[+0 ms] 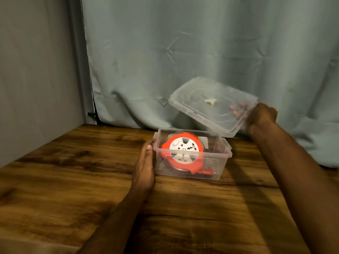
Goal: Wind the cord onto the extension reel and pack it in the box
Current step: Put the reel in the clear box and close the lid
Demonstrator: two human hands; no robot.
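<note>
Resting at frame centre on a wooden table [73, 180]: 1 clear plastic box [193, 172], uncovered, containing 1 orange extension reel [183, 150], tilted. Left hand [145, 167] is laid flat against the box's left wall, fingers straight. Clear lid [211, 105] is held tilted at upper right, pinched by right hand [260, 118]. Grey curtain [201, 43] behind.

Dim, warm light; soft arm shadows, slight motion blur throughout.
</note>
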